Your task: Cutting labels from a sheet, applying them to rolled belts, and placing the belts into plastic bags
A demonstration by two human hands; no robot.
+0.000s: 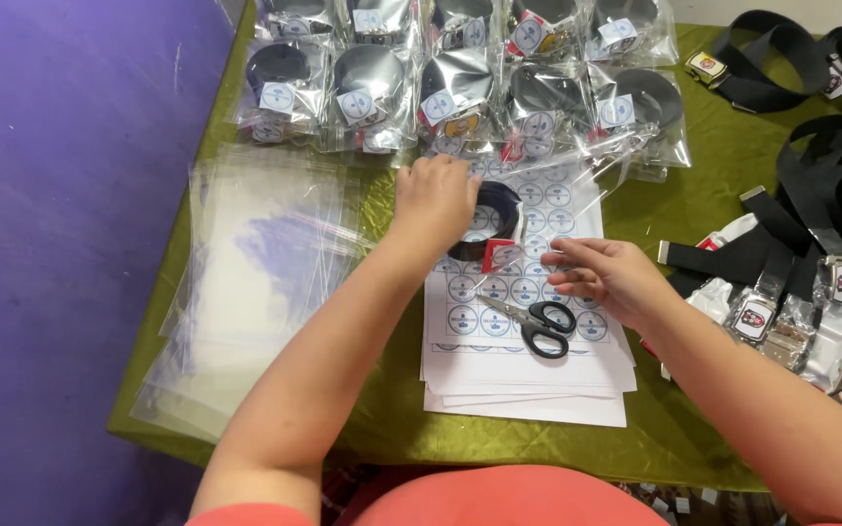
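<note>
Left hand (436,200): grips a rolled black belt (494,219) inside a clear bag (557,190).
Right hand (606,278): fingers loosely curled, holding nothing, above the round-sticker sheets (528,302).
Scissors (536,323): lie on those sheets.
Bagged belts (460,78): rows, each with a round white label.

Blocked ahead by rows of bagged belts (460,88). Hemmed right by loose belts (811,224), left by clear bags (246,282). Open near scissors (536,323).
</note>
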